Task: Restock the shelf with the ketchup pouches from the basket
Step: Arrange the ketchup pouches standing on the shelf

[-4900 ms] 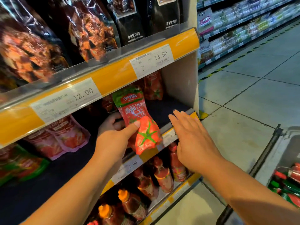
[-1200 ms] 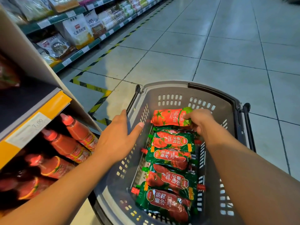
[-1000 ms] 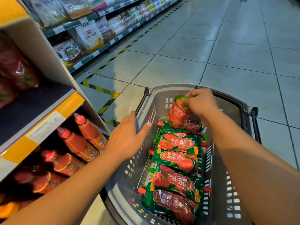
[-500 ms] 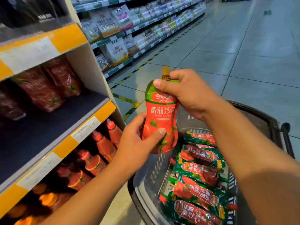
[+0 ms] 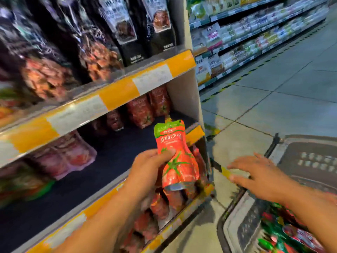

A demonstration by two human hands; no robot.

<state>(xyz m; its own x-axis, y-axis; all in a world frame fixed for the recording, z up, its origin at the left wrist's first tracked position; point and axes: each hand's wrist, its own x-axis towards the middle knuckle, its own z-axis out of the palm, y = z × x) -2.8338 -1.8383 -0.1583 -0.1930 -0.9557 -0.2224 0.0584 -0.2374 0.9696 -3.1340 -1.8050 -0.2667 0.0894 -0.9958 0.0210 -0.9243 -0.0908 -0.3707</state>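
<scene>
The left hand (image 5: 149, 165) has its grip round a red ketchup pouch (image 5: 175, 156), thumb across the front, at centre frame. The pouch stands upright, spout up, just in front of the dark shelf (image 5: 113, 161), whose open space lies up and left of it. The right hand (image 5: 255, 172) hovers flat and empty at right, above the basket (image 5: 237, 221), so the left looks set to place it.

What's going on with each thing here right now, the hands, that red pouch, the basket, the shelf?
Left hand: grips the pouch.
Ketchup pouch: upright, held before the shelf.
Right hand: fingers spread, holding nothing.
Basket: pouches inside.
Shelf: partly stocked.
</scene>
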